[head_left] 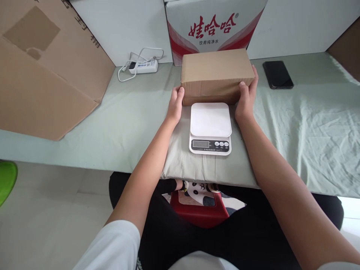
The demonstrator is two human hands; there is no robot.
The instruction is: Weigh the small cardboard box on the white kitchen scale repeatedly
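Note:
A plain brown cardboard box [218, 65] sits between my two hands at the back of the cloth-covered table. My left hand [176, 103] presses on its left side, thumb at the front corner. On the other side, my right hand [246, 96] wraps the right end, with its thumb on the front face and the fingers along the side. Just in front of the box lies a white digital kitchen scale [210, 120], its plate bare and its display blank. Whether the box's underside touches the cloth is hard to see.
Behind the box stands a white and red water carton [215, 26]. A white power strip [144, 66] with a cable lies to the left, near a large cardboard carton [50, 75]. On the right rests a black phone [278, 75]. A red stool [197, 212] shows below the table edge.

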